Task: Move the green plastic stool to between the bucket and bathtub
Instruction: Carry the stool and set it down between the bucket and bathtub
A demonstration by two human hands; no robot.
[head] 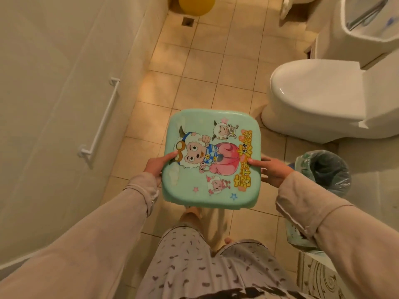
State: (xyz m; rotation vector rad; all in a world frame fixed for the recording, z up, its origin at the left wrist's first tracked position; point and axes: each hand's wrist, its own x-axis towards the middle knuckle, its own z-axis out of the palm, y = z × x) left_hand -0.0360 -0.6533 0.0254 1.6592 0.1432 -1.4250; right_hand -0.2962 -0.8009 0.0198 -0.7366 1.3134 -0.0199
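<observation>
The green plastic stool (212,158) is lifted off the tiled floor (207,67), left hand (156,166) and right hand (273,171) each closed on an opposite seat edge, with the carry toward the yellow bucket (196,5) beside the bathtub (64,83) and the set-down left.

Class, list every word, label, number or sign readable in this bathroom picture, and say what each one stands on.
"喜羊羊与灰太狼": orange-yellow characters along the right edge of the green plastic stool seat, beside the cartoon sheep; partly blurred, so this reading is likely, not certain.
No other text can be read: none on the toilet, the bathtub or the bin.
</observation>
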